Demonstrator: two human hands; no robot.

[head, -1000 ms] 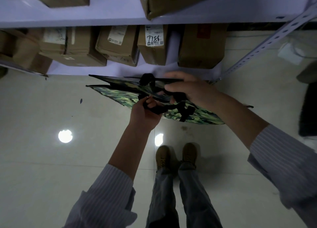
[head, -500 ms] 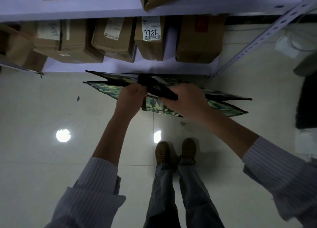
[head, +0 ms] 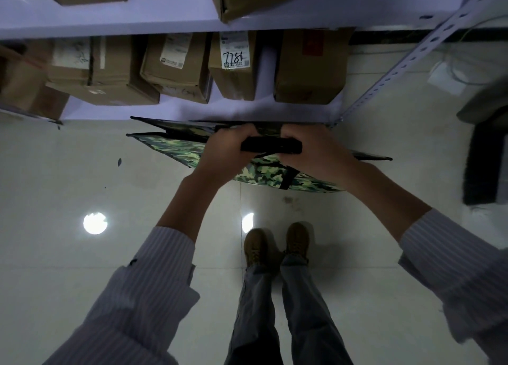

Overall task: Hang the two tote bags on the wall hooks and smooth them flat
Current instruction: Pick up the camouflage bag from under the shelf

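Observation:
A green camouflage tote bag [head: 176,146] with black trim hangs in the air in front of me, seen from above, its top edge running left to right. Its black handles [head: 270,146] are bunched into one strip held between both hands. My left hand [head: 225,155] grips the left end of the handles. My right hand [head: 316,150] grips the right end. A black strap [head: 288,179] runs down the bag's near face. I cannot tell a second bag apart from this one. No wall hooks are in view.
A white metal shelf [head: 170,111] just beyond the bag carries several cardboard boxes [head: 236,67]. A perforated upright [head: 398,67] rises at the right. A dark object [head: 486,158] stands on the right. Pale tiled floor [head: 82,268] and my shoes [head: 275,243] lie below.
Both hands have come together on the black handles and now hold them as one flat strip. The bag has shifted slightly right and turned more level.

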